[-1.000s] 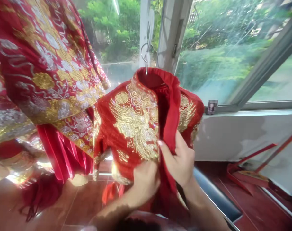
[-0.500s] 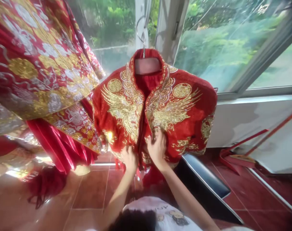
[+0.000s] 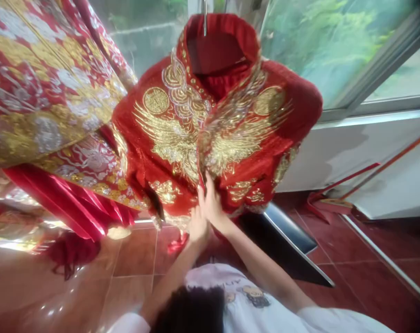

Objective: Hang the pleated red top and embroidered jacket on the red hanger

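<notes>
A short red jacket [image 3: 143, 155] with gold and silver embroidery hangs in front of me from a hanger [image 3: 205, 21], its stand-up collar spread at the top. My right hand [image 3: 213, 206] pinches the front edge partway down, fingers pointing up along the opening. Just below and to the left, my left hand [image 3: 198, 226] is closed on the lower front edge, its fingertips partly hidden. Both hands touch or nearly touch each other. Below the collar, the two front panels meet along the middle.
To the left hangs a larger embroidered red garment [image 3: 50, 125] with a pleated red skirt [image 3: 71, 199] beneath. Windows [image 3: 334, 51] stand behind. A black padded object [image 3: 289, 231] lies at lower right, near a red-handled dustpan [image 3: 320, 206]. The floor [image 3: 133, 252] is red tile.
My hands have come together at the middle, drawing the two front edges against each other. The jacket now appears larger and nearer, and its collar has spread wider.
</notes>
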Available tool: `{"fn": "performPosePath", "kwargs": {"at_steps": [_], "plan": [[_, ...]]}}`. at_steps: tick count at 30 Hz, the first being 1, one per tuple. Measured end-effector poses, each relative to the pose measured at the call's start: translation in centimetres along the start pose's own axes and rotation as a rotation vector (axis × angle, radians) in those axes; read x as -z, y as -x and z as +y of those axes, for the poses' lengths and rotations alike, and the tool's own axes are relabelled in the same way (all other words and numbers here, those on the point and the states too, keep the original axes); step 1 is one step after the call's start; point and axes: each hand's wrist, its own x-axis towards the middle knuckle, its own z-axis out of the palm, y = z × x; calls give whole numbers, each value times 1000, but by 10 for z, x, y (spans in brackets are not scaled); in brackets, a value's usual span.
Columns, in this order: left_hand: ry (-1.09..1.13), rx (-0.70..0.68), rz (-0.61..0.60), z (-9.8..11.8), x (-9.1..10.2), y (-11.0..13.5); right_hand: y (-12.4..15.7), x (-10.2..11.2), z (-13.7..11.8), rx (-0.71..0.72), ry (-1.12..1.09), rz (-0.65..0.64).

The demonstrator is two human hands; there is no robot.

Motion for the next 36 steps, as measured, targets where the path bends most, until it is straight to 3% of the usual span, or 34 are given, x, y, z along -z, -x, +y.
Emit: {"fn": "performPosePath", "kwargs": {"at_steps": [4,6,8,11,13,17,21,24,31,36], "plan": [[463,175,-8,-39,5,-18,-15,4,38,-6,80,-90],[701,256,-15,-54,6,-14,1,13,54,-72,-8,-160],[791,328,-18,-66,3,0,31,22,67,-271,-181,-190],[927,552,12,-86,-4,26,86,34,87,-634,-369,-82],[1017,731,33,-99,-5,40,113,42,101,-769,-396,30],[1228,938,63,-116,4,49,128,63,127,-950,-511,148],[1430,920,22,-107,17,39,115,79,134,-1076,-687,97],[1503,901,-8,-92,19,34,108,83,120,-1138,-764,9],[1490,953,-118,-49,20,35,109,68,65,-1248,-988,-7],[1440,942,-183,-18,25,29,103,56,40,-1266,-1012,-4]]}}
